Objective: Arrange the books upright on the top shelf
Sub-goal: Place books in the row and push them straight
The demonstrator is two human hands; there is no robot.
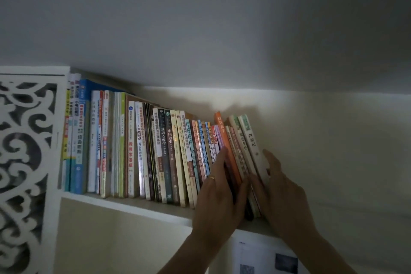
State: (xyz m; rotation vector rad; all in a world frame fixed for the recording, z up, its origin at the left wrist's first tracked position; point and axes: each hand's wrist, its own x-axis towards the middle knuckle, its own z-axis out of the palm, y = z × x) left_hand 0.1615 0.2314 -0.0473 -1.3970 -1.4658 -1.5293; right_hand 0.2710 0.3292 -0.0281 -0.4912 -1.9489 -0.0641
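Books [155, 151] on white shelf [124, 203]

Books [155, 151] stand upright, crowding the top shelf [124, 203].

A white carved panel [24, 162] with swirling cut-outs stands at the left edge. A plain pale wall [333, 151] rises on the right, meeting a grey ceiling [200, 18]. A printed paper sheet [264, 260] (its dark pictures unreadable) hangs low on the wall.
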